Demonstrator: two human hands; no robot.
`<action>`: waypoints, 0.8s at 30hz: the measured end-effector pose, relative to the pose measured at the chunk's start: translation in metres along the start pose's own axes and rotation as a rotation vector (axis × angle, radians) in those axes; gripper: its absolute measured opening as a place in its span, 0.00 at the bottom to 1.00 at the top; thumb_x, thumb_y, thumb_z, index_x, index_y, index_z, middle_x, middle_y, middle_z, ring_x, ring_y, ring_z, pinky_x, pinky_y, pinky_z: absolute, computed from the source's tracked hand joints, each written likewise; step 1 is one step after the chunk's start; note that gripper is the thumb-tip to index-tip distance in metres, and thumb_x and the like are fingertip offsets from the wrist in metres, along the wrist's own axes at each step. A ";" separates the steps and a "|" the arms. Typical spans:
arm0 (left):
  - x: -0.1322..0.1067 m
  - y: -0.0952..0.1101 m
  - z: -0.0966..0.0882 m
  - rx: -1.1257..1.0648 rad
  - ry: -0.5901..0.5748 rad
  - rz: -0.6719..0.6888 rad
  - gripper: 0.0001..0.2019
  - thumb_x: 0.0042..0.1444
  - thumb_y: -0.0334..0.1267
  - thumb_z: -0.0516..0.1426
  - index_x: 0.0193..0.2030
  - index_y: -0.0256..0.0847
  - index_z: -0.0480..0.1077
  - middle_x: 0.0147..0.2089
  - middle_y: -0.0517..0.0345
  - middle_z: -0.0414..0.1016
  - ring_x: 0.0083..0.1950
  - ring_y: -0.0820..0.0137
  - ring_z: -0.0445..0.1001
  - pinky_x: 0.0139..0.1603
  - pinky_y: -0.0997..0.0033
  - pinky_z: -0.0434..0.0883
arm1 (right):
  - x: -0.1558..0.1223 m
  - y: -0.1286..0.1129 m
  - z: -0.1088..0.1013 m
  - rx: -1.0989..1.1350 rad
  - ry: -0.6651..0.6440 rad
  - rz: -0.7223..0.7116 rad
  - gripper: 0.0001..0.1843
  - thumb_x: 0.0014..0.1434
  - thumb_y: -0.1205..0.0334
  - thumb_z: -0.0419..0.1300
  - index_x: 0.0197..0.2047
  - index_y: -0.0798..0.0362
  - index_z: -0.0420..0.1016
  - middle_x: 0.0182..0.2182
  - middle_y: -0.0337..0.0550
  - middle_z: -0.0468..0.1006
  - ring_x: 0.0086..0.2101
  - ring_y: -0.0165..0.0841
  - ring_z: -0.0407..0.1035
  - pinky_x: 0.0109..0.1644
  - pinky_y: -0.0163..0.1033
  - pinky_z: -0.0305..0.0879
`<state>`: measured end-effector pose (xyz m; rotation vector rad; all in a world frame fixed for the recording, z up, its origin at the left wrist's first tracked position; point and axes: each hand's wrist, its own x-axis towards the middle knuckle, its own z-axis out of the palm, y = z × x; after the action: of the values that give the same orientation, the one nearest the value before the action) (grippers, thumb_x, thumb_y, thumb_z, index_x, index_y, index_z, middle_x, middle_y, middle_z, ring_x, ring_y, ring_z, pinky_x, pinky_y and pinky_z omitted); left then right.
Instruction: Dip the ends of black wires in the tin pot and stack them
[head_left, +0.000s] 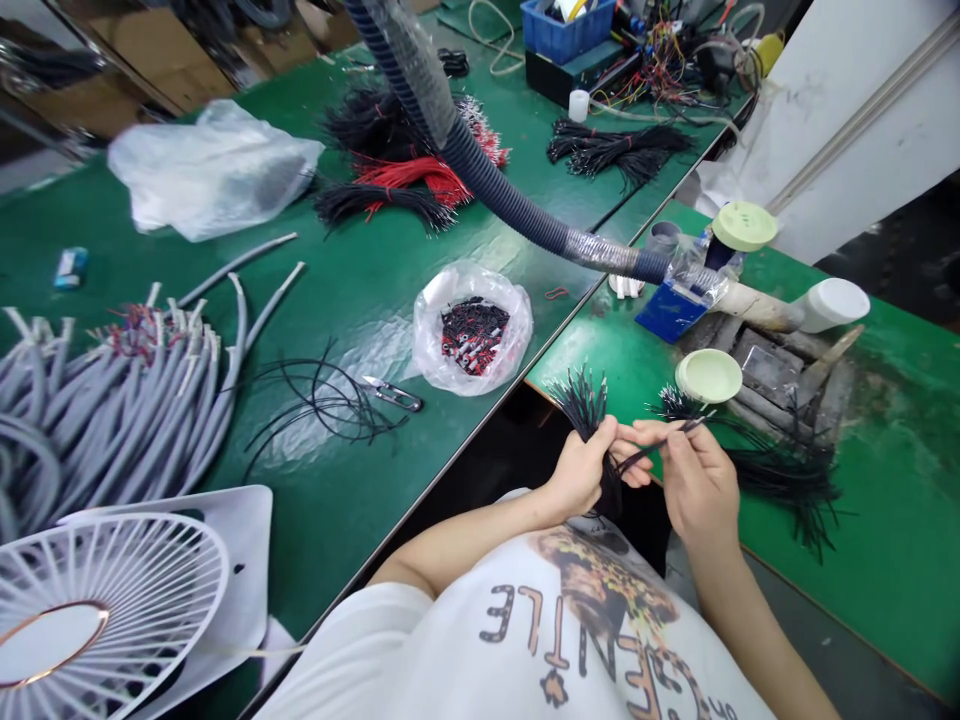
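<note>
Wires [580, 402] fill the grip of your left hand [581, 475]; with your right hand [701, 485] pinching a few strands [697, 421], keep their tips even.

Brightly lit, apparently from above. Glare is thrown on the green tabletop [375, 285] left of and behind the parts bag [520, 325]; deep shadow is seen under the tabletop, to the bag's near right. Black wires [583, 405], right of it, are rendered fairly clearly — cardboard boxes [154, 50], back left, are blurred; the white fan [56, 650], near left, is stretched.
</note>
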<state>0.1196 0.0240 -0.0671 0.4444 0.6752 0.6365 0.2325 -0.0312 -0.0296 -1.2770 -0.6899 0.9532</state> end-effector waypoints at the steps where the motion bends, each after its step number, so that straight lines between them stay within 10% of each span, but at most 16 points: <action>1: 0.002 0.001 -0.001 -0.026 0.018 -0.010 0.33 0.48 0.66 0.64 0.39 0.30 0.76 0.26 0.49 0.79 0.25 0.65 0.78 0.28 0.68 0.74 | -0.002 -0.007 -0.002 0.063 0.004 -0.002 0.09 0.66 0.55 0.61 0.37 0.49 0.78 0.28 0.39 0.76 0.31 0.30 0.72 0.37 0.38 0.70; 6: 0.011 0.008 -0.014 -0.035 0.127 0.052 0.31 0.51 0.62 0.64 0.41 0.30 0.76 0.23 0.54 0.77 0.19 0.73 0.71 0.20 0.75 0.65 | -0.016 -0.046 -0.027 -0.038 0.099 0.062 0.08 0.63 0.58 0.64 0.34 0.53 0.79 0.18 0.32 0.62 0.18 0.22 0.55 0.22 0.30 0.53; 11: 0.005 0.021 -0.016 0.008 0.073 0.094 0.24 0.53 0.55 0.66 0.40 0.30 0.77 0.11 0.72 0.55 0.12 0.83 0.45 0.16 0.78 0.45 | -0.023 -0.044 -0.050 -0.413 0.075 0.085 0.10 0.61 0.56 0.66 0.33 0.53 0.80 0.18 0.36 0.65 0.22 0.26 0.60 0.26 0.33 0.56; 16: -0.005 0.021 0.001 0.089 -0.100 -0.015 0.22 0.42 0.47 0.73 0.38 0.32 0.79 0.17 0.66 0.65 0.14 0.84 0.51 0.16 0.77 0.43 | -0.015 -0.021 -0.034 -0.554 -0.115 0.116 0.16 0.64 0.54 0.61 0.28 0.54 0.75 0.19 0.36 0.67 0.22 0.27 0.60 0.26 0.33 0.56; 24: -0.003 0.017 0.004 0.091 -0.030 0.032 0.19 0.42 0.47 0.72 0.29 0.32 0.76 0.27 0.59 0.74 0.16 0.86 0.55 0.16 0.78 0.45 | -0.012 -0.019 -0.012 -0.702 -0.179 -0.010 0.16 0.65 0.56 0.59 0.26 0.53 0.72 0.20 0.35 0.68 0.22 0.26 0.61 0.27 0.33 0.57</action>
<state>0.1142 0.0340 -0.0533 0.5488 0.6711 0.6300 0.2414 -0.0478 -0.0120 -1.8033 -1.2386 0.8490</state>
